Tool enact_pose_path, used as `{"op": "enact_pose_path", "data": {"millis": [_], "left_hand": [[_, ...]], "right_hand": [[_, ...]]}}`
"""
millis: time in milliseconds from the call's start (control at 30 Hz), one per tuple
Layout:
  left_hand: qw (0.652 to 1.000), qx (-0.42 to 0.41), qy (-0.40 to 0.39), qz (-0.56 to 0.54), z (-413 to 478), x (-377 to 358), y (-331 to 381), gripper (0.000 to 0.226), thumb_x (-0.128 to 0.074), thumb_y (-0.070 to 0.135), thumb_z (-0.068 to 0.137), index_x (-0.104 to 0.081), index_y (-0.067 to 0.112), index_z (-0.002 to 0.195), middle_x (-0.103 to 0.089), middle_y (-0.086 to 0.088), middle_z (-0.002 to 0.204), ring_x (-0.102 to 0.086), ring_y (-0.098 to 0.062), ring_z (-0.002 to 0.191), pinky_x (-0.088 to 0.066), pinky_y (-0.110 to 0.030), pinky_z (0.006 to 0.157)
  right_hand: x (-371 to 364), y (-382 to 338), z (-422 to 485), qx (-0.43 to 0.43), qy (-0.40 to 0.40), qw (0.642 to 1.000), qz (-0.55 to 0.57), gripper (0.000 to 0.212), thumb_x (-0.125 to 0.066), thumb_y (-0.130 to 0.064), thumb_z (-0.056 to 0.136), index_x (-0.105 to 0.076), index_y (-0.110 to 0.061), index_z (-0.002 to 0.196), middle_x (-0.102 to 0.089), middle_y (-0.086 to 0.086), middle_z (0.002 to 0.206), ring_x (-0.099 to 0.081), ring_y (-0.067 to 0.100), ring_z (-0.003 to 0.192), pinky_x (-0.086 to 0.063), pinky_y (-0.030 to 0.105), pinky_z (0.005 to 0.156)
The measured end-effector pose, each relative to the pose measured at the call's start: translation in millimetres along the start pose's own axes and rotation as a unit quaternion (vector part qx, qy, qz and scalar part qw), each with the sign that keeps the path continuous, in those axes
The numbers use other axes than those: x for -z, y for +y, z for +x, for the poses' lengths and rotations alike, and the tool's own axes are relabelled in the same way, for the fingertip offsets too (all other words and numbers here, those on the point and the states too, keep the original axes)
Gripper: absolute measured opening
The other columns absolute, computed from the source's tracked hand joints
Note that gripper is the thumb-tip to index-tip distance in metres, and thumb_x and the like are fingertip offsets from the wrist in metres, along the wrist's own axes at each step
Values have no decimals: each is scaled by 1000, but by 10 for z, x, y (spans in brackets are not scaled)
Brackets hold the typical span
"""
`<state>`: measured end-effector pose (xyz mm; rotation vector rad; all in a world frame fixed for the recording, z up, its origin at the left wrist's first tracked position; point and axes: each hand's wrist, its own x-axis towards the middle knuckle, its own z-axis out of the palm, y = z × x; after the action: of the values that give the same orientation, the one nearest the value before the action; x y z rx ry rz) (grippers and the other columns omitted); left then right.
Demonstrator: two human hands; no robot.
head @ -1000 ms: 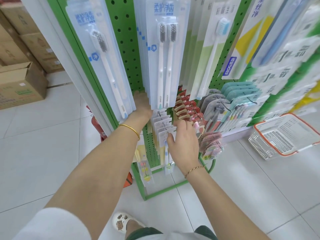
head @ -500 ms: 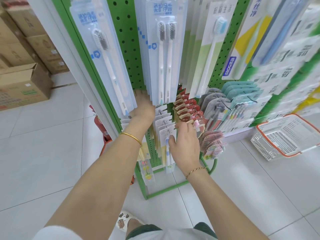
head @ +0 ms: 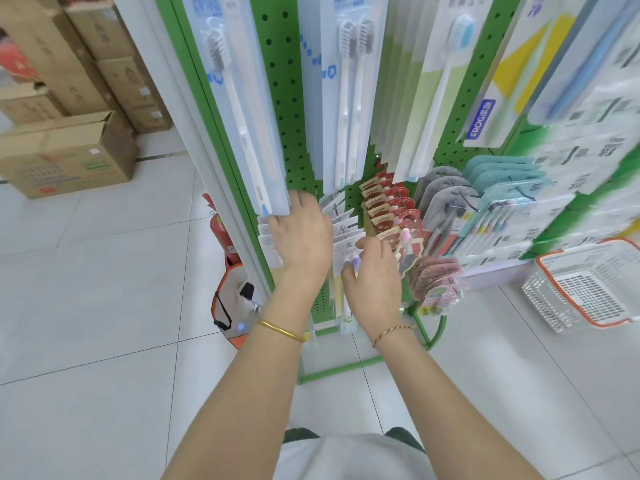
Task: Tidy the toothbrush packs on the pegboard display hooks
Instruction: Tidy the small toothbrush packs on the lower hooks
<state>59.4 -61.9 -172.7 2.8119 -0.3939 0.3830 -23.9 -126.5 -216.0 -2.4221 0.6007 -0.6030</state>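
Note:
A green pegboard stand [head: 284, 98] carries rows of toothbrush packs on hooks. Long pale-blue packs [head: 242, 116] and a twin-brush pack [head: 349, 81] hang at the top. Under them hangs a row of small white packs [head: 343, 221]. My left hand [head: 301, 237] lies with spread fingers against the white packs [head: 265, 233] at the stand's left edge, just below the long blue pack. My right hand [head: 375, 275] pinches the front white pack, thumb beside its purple brush heads [head: 354, 262]. Both wrists wear thin bracelets.
Red-carded packs [head: 391, 206], grey and teal packs [head: 491, 188] and pink packs [head: 438, 282] hang to the right. A white basket with an orange rim [head: 588, 289] sits on the tiled floor. Cardboard boxes [head: 69, 157] are stacked at left; a red extinguisher [head: 218, 226] stands by the stand.
My left hand has come out from behind the long hanging packs and dropped to the lower left row. My right hand stays on the small white packs, a little higher.

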Motion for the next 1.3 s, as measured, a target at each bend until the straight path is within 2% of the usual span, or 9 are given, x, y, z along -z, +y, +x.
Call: {"op": "enact_pose_path", "data": {"millis": [133,267,534,667,801,867,1001,1167,1301], "left_hand": [[994,-6,93,-55,-143,-44,-55,5,-55,2,67,-57,2,71,-56,-14,71,-55,-33,61,-47,-36,61],[987,4,128,-95,-391,-131,-80,24,-39,11,76,-59,0,83,-60,-15,84,-56,-35,81,-50,-45,76],[961,74,170,-208,-699,-80,-47,21,-39,16,88,-59,9,93,-60,-3,99,-49,-25,94,-34,-33,80],[903,101,132,-397,-753,53,-78,14,-41,16,99,-48,14,87,-49,8,78,-46,-4,73,-37,-24,68],[866,115,118,-473,-736,144,-52,14,-42,15,100,-47,13,88,-47,11,73,-43,5,64,-36,-11,59],[851,120,112,-498,-707,168,-32,14,-43,15,100,-48,16,87,-48,10,75,-44,5,65,-36,-12,60],[820,135,89,-549,-630,203,7,19,-45,17,99,-49,24,82,-51,10,79,-46,0,70,-40,-17,66],[778,144,-15,-611,-580,182,75,8,-49,27,98,-52,21,103,-66,2,98,-63,-15,91,-50,-33,78],[816,104,-67,-565,-642,84,145,25,-58,30,94,-53,12,110,-67,-3,105,-64,-16,95,-50,-32,82]], "right_hand": [[-25,23,-67,5,-5,1000,17,28,-60,-6,82,-53,-3,109,-54,15,103,-51,32,94,-41,40,75],[-39,39,-102,11,-5,999,35,28,-60,-4,80,-54,-1,107,-55,16,101,-52,34,95,-45,43,78],[39,188,-105,-9,-30,992,123,26,-59,-12,88,-53,-6,112,-51,1,102,-53,24,98,-41,31,79],[135,254,-89,20,-66,981,183,28,-53,-17,94,-57,-9,121,-57,1,107,-55,21,102,-44,36,91],[207,315,-79,45,-101,973,201,29,-46,-16,98,-59,-10,124,-63,2,120,-55,17,108,-42,30,96],[242,325,-81,41,-121,968,215,27,-45,-15,98,-62,-11,119,-66,0,110,-56,9,100,-42,24,88],[320,302,-93,8,-145,949,279,22,-48,-12,97,-57,-9,77,-51,-1,70,-43,3,64,-36,17,63],[368,331,-87,-51,-88,926,363,21,-53,-10,95,-59,-9,74,-50,-4,69,-42,-2,61,-38,13,61],[378,340,-74,-69,-65,919,382,17,-55,-10,94,-63,-9,79,-51,-8,66,-44,-4,59,-39,12,61]]}}
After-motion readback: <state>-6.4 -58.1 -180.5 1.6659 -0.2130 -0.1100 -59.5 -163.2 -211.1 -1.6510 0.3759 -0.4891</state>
